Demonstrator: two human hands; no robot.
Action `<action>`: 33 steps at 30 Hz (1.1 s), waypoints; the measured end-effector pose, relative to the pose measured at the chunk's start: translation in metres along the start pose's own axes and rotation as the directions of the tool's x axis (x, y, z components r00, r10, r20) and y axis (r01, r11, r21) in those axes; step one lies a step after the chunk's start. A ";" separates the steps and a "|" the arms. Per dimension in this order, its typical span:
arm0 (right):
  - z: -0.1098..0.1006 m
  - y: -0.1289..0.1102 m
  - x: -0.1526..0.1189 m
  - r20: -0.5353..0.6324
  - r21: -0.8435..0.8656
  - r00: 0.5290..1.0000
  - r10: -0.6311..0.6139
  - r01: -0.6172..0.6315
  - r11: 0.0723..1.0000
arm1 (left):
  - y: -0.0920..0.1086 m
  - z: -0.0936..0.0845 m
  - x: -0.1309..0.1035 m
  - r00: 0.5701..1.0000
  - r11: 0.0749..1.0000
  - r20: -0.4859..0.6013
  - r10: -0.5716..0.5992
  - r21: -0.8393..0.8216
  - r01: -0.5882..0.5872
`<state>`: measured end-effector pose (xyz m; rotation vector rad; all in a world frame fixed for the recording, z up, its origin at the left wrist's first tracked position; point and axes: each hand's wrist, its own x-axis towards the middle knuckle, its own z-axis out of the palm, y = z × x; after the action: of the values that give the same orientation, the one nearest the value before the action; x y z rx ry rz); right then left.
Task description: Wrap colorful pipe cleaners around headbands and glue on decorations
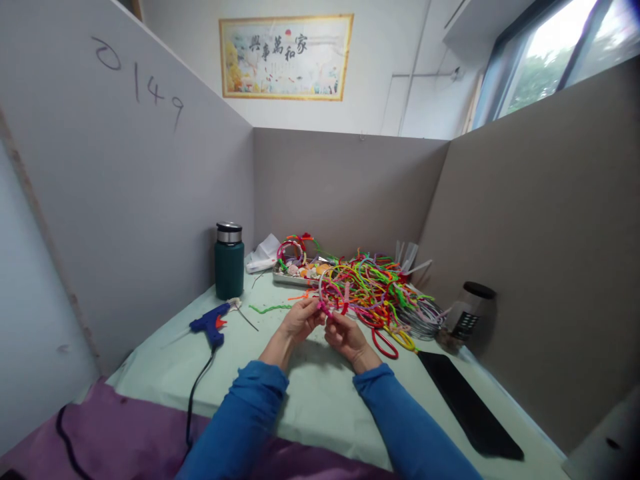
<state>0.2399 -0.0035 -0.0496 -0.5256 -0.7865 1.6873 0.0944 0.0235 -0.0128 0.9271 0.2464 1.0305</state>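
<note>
Over the middle of the table, my left hand [303, 319] pinches a bright pink pipe cleaner [324, 308] near its left end. My right hand [346, 335] has its fingers closed on the same pink piece, a few centimetres to the right. A thin pale loop rises behind the fingers, but I cannot tell if it is joined to the pink piece. Just beyond my hands spreads a tangled heap of colourful pipe cleaners [370, 280]. Red-handled scissors [385, 344] lie to the right of my right hand. A green twisted pipe cleaner [270, 308] lies left of my left hand.
A blue glue gun [210, 325] with a trailing cord lies at left, near a dark green bottle [229, 267]. Behind stands a metal tray [290, 279] of small pieces. At right are a clear jar [463, 320] and a black flat slab [465, 400]. Grey partitions surround the table.
</note>
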 end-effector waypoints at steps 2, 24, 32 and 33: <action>-0.001 0.001 0.000 0.007 -0.015 1.000 0.014 -0.014 1.000 | -0.001 0.000 0.001 1.000 1.000 -0.018 0.009 0.014 -0.009; 0.019 0.014 0.003 -0.127 -0.787 0.774 -0.621 0.302 0.537 | -0.007 -0.014 0.013 0.810 0.703 -0.425 0.404 0.711 0.022; 0.010 0.009 0.006 -0.204 -0.558 0.862 -0.464 0.287 0.778 | -0.005 -0.009 0.011 0.940 0.945 -0.336 0.061 0.322 0.053; 0.007 0.007 0.007 -0.209 -0.479 0.891 -0.404 0.268 0.836 | -0.003 -0.007 0.009 0.963 0.972 -0.270 -0.010 0.222 0.072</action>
<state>0.2288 0.0002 -0.0491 -0.8785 -0.9736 1.0596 0.0971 0.0345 -0.0174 0.9854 0.6201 1.1031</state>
